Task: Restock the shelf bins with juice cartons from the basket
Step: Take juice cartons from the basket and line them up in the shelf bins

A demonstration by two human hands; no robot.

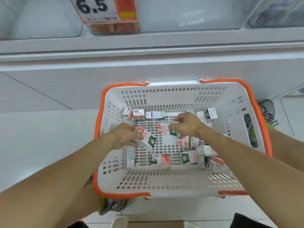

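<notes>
From the head view, we have both hands down in the basket [256, 116]: our left hand [126, 137] is closed around one juice carton [147, 139], its long axis running toward the basket's middle, and our right hand [187, 125] pinches a second carton [166, 130] lying crosswise beneath it. The shelf bins [189, 15] sit straight ahead and above, so we judge both loads must lift up and forward, with more loose cartons [160, 160] scattered just beneath our wrists.
</notes>
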